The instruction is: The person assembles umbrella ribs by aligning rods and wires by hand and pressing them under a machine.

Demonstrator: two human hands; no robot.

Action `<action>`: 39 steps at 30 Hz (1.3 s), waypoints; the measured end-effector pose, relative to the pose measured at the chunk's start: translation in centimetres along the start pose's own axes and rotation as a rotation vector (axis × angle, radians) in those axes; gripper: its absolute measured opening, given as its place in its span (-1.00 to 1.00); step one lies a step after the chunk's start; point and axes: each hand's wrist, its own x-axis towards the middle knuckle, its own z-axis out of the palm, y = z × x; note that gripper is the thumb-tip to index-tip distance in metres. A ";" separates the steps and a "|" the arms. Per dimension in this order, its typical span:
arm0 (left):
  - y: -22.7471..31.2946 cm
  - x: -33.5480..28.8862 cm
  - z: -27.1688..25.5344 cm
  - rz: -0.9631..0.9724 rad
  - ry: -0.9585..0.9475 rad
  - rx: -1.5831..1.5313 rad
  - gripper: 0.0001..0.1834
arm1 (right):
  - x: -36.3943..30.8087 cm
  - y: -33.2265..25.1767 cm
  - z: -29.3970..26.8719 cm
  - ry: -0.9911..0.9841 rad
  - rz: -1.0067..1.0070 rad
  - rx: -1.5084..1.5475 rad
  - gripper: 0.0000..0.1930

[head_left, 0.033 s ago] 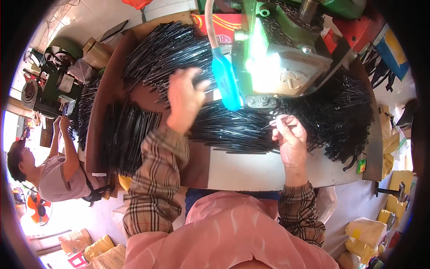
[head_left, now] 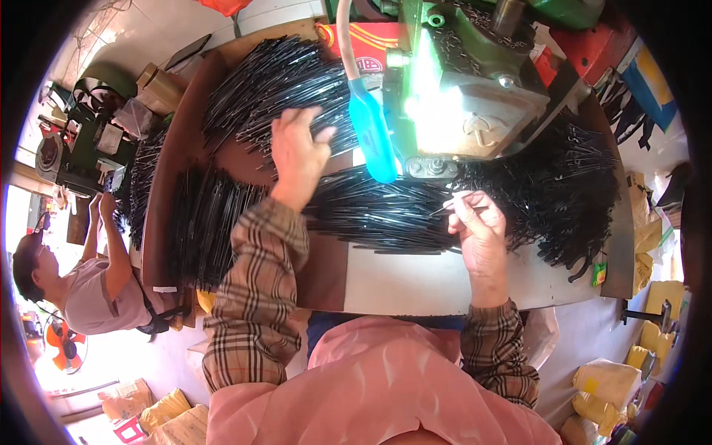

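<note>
My left hand is raised over the far pile of thin black rods, fingers apart and nothing seen in them. Closer to me, my right hand pinches a thin dark rod-like piece between thumb and fingers. One end of it sticks out to the left; what kind of piece it is I cannot make out. Just left of that hand lies the middle pile of black rods. A green machine with a metal head and a bright light stands beyond, a blue lamp hanging at its left.
A third batch of black rods lies at the left of the table. Tangled black pieces heap up on the right, below the machine. The table's front strip is pale. Another person works at a machine on the left.
My left hand has shifted slightly left, and its blurred fingers now show clearly. The right hand has barely moved, still pinching the thin piece.
</note>
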 end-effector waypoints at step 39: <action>10.1 -6.6 1.5 -0.632 -0.476 -1.113 -0.85 | 0.7 -0.6 2.4 -0.011 0.003 -0.511 -0.81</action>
